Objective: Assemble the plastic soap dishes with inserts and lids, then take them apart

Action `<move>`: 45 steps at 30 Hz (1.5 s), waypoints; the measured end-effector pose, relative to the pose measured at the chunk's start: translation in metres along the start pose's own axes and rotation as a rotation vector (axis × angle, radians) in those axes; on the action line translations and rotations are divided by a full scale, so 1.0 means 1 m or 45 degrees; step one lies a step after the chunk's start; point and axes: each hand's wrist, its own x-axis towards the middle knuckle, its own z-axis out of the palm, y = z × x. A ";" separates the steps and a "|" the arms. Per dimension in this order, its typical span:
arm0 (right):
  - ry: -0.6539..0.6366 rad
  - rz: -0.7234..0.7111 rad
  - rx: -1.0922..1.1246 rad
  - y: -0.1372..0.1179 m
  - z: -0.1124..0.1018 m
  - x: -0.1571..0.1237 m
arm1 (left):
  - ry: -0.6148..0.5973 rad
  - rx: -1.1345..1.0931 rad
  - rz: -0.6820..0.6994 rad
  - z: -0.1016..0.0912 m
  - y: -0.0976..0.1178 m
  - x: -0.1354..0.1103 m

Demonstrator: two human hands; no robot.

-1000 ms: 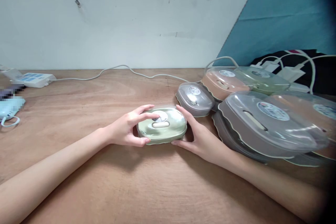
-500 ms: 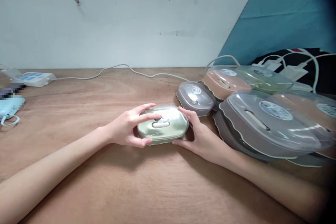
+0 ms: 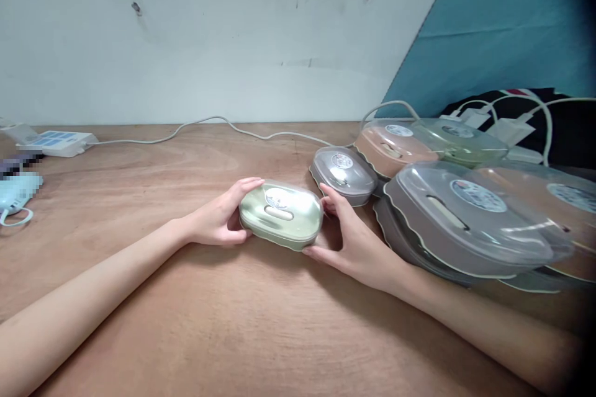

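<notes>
A pale green lidded plastic box [image 3: 298, 226] with rounded ends sits between my hands, turned slightly on the wooden table. Its clear lid has a round printed sticker and a slot-shaped opening. My left hand [image 3: 218, 214] grips the left end, fingers behind and thumb at the front corner. Around the right end curls my right hand [image 3: 349, 236], its thumb against the front right corner and its fingers at the back edge. Just behind the right fingers is a small grey lidded box [image 3: 342, 177].
Stacked at the right are larger lidded boxes, including a grey one [image 3: 465, 223] and an orange one [image 3: 395, 142]. White chargers [image 3: 512, 130] with cables stand behind them. A power strip [image 3: 58, 142] and a light blue device [image 3: 18, 191] lie at the left.
The green box has turned clockwise, its right end coming nearer to me. My left index finger has left the lid top, and that hand now holds the left end.
</notes>
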 end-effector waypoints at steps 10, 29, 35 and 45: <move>-0.125 -0.125 -0.033 -0.003 -0.002 -0.002 | 0.275 0.211 -0.450 0.008 0.001 0.004; 0.003 -0.192 0.003 -0.003 0.005 -0.003 | 0.785 -1.441 -1.070 0.012 0.062 0.036; 0.096 -0.094 -0.039 0.001 0.011 -0.001 | 0.959 -1.413 -0.867 0.001 0.058 0.082; -0.002 -0.017 -0.411 -0.008 0.005 -0.004 | 0.697 -1.230 -0.923 0.025 0.047 0.155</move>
